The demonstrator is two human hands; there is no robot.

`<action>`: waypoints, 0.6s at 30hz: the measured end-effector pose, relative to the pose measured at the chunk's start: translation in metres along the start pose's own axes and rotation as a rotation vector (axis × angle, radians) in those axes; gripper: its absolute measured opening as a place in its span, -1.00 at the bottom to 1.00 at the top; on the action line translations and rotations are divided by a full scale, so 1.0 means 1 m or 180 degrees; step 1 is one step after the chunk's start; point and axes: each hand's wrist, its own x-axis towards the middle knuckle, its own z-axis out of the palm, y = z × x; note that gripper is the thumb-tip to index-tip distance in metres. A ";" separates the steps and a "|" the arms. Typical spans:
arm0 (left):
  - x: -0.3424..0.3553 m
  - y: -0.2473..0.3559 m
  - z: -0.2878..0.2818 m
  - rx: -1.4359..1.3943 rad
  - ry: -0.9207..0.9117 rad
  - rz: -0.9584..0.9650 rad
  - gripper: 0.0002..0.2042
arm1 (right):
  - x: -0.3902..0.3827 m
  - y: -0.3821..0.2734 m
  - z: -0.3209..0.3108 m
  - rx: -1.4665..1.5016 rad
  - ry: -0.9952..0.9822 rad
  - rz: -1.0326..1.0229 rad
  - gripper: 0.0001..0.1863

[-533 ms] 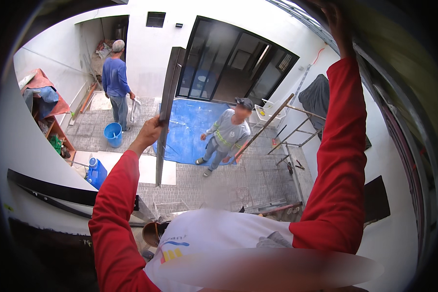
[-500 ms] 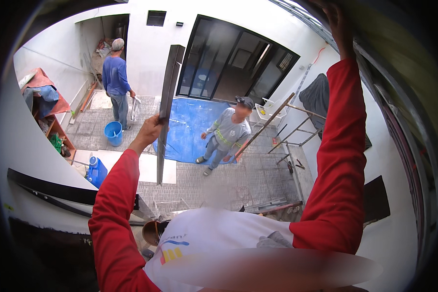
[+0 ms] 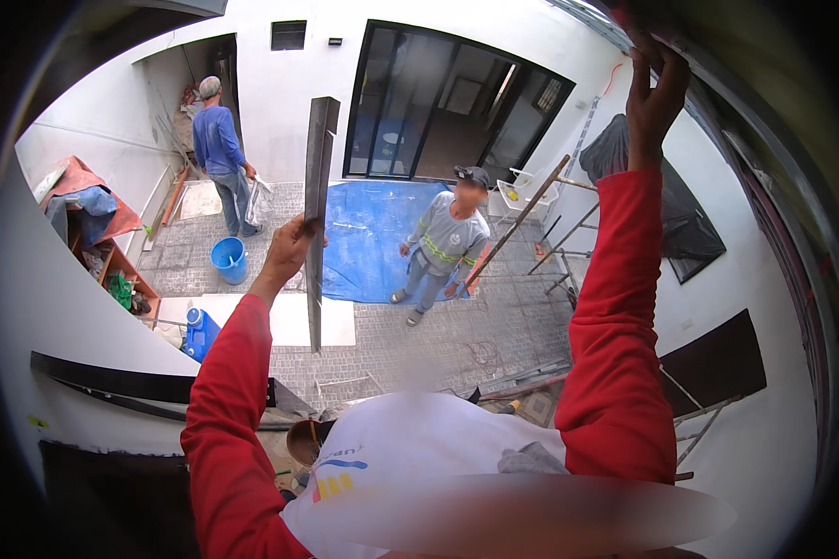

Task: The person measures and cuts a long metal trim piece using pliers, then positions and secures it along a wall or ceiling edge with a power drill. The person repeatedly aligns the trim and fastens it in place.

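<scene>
I look down from a height into a paved courtyard. My left hand (image 3: 289,247), in a red sleeve, grips a long dark metal strip (image 3: 319,168) that stands almost upright, its lower end hanging below my fist. My right hand (image 3: 655,93) reaches up and holds the dark edge of an overhead beam (image 3: 718,88) at the upper right.
Below, one person in grey (image 3: 446,244) stands by a blue tarp (image 3: 368,233), holding a slanted pole (image 3: 522,219). Another person in blue (image 3: 222,154) stands near a blue bucket (image 3: 229,260). White boards (image 3: 289,321), scaffold bars (image 3: 578,252) and a cluttered shelf (image 3: 103,252) line the yard.
</scene>
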 end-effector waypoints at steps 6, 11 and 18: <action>-0.002 0.017 0.007 -0.0226 -0.0052 0.0295 -0.79 | -0.151 -0.155 -0.050 0.3366 -0.0507 0.3759 -0.64; -0.005 0.027 0.020 -0.0703 -0.0271 0.0364 -0.88 | -0.240 -0.280 -0.118 0.5566 -0.0984 0.5284 -0.52; -0.019 0.048 0.041 -0.0605 -0.0389 0.0174 -0.72 | -0.282 -0.349 -0.177 0.6016 -0.1337 0.6520 -0.29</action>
